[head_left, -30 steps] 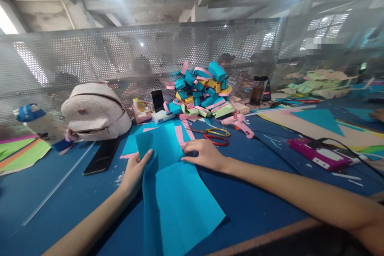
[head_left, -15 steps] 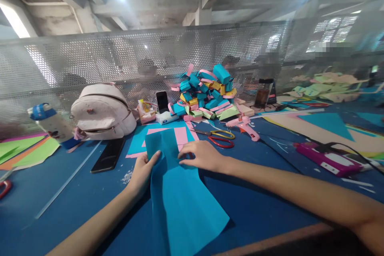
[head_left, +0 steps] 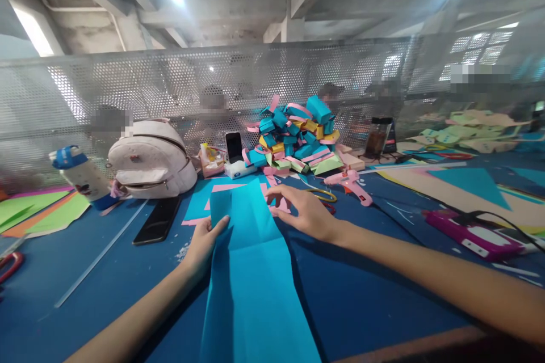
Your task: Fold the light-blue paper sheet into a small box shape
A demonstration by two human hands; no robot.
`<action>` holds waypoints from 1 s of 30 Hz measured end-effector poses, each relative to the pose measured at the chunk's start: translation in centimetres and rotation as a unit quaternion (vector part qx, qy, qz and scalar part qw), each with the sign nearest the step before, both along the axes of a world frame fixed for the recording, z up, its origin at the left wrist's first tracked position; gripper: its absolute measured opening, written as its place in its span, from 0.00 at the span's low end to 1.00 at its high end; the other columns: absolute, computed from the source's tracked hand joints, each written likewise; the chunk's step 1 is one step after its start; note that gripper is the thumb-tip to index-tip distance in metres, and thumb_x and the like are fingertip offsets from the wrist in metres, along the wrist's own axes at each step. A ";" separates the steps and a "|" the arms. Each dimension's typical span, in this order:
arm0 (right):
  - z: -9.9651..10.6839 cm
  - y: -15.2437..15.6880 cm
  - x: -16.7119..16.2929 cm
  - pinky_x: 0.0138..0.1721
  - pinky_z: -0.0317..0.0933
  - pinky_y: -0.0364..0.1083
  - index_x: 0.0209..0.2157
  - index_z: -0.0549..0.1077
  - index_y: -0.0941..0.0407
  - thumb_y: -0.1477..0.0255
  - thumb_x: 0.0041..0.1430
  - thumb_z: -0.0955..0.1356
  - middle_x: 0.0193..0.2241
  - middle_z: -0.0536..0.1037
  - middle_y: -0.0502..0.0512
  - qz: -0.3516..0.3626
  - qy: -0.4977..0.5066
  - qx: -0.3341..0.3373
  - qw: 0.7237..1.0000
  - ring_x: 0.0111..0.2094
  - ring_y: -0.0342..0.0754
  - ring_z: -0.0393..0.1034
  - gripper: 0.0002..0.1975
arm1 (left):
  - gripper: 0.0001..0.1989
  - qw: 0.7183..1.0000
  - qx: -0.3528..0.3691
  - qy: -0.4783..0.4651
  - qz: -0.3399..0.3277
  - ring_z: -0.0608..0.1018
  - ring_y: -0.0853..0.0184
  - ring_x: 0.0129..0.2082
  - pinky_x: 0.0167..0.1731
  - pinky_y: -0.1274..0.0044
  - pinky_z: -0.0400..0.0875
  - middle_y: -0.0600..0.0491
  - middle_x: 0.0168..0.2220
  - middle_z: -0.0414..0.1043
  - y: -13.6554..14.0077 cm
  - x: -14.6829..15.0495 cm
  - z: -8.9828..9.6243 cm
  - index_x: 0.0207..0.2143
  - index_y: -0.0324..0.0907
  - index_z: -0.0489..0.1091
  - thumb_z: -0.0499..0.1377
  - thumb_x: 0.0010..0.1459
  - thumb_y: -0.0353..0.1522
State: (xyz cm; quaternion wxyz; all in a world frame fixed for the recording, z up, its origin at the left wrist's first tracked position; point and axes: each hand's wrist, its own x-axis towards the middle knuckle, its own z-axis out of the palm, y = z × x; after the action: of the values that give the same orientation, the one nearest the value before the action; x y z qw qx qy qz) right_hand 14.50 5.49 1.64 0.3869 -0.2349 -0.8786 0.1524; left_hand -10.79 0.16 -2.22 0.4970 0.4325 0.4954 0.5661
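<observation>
A long blue sheet of paper [head_left: 259,289] with crease lines stretches from the table's near edge toward the middle. My left hand [head_left: 203,241] grips its left edge, thumb on top and fingers behind the paper. Just off the sheet's upper right edge, my right hand [head_left: 304,212] hovers with thumb and fingers parted and nothing between them. Behind the right hand lie scissors with yellow and red handles [head_left: 326,197], partly hidden by it. Flat pink and blue papers [head_left: 198,204] lie beyond the held sheet.
Folded paper pieces [head_left: 293,136] are heaped at the back, with a pink glue gun [head_left: 351,184] to their right. A white backpack [head_left: 149,161], a bottle [head_left: 83,176] and a black phone [head_left: 157,220] stand or lie at left. A purple power strip [head_left: 472,235] lies at right.
My right hand has moved right, away from the paper, and its fingers have spread. The blue sheet's top part has opened out flatter. My left hand keeps its hold.
</observation>
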 end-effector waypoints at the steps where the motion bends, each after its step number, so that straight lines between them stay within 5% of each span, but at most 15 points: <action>1: -0.2 -0.2 0.4 0.39 0.61 0.43 0.51 0.67 0.53 0.68 0.65 0.65 0.44 0.76 0.54 -0.007 0.000 -0.003 1.000 0.40 0.47 0.71 0.14 | 0.20 1.000 0.002 -0.004 0.005 0.76 0.68 0.20 0.21 0.81 0.70 0.52 0.23 0.76 0.0 0.1 0.0 0.29 0.37 0.74 0.72 0.42 0.43; 6: -1.5 -1.5 1.3 0.30 0.57 0.42 0.33 0.74 0.55 0.58 0.65 0.64 0.29 0.78 0.51 -0.050 -0.114 -0.120 0.985 0.31 0.47 0.72 0.15 | 0.22 0.999 0.021 -0.034 0.027 0.79 0.66 0.24 0.25 0.79 0.73 0.52 0.25 0.78 -0.2 0.7 0.2 0.34 0.38 0.75 0.72 0.43 0.44; 10: -1.9 -2.1 1.0 0.26 0.52 0.42 0.23 0.72 0.55 0.60 0.60 0.68 0.24 0.77 0.49 -0.085 -0.169 -0.124 0.974 0.27 0.46 0.71 0.16 | 0.24 0.997 0.027 -0.052 0.041 0.79 0.64 0.25 0.27 0.77 0.74 0.50 0.27 0.79 -0.3 0.8 0.2 0.34 0.37 0.75 0.72 0.40 0.45; 16: -0.9 -2.2 0.0 0.24 0.46 0.42 0.25 0.73 0.54 0.66 0.60 0.68 0.26 0.79 0.49 -0.125 -0.218 -0.026 0.968 0.28 0.46 0.72 0.11 | 0.20 0.997 0.031 -0.061 0.023 0.76 0.68 0.20 0.21 0.80 0.69 0.54 0.20 0.75 -0.6 0.9 0.5 0.28 0.37 0.74 0.72 0.41 0.44; 20: -0.4 -2.3 -0.7 0.25 0.47 0.43 0.33 0.78 0.52 0.67 0.62 0.67 0.31 0.81 0.51 -0.130 -0.253 0.035 0.958 0.32 0.49 0.74 0.08 | 0.21 0.998 0.029 -0.062 0.002 0.77 0.66 0.22 0.23 0.78 0.71 0.51 0.24 0.77 -0.7 1.1 0.5 0.32 0.37 0.75 0.71 0.43 0.44; 30: -0.6 -1.5 -2.5 0.33 0.59 0.44 0.40 0.79 0.49 0.67 0.62 0.67 0.42 0.81 0.49 -0.104 -0.260 0.025 0.960 0.43 0.52 0.75 0.09 | 0.20 0.998 0.030 -0.047 -0.022 0.78 0.65 0.24 0.27 0.76 0.73 0.49 0.25 0.78 -0.8 1.0 0.0 0.32 0.36 0.77 0.71 0.45 0.44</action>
State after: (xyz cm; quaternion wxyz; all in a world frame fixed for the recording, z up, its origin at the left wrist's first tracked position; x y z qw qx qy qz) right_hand 11.98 3.96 1.07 0.1646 -0.3468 -0.9231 0.0235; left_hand -9.76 -0.60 -2.26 0.5190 0.4309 0.4446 0.5893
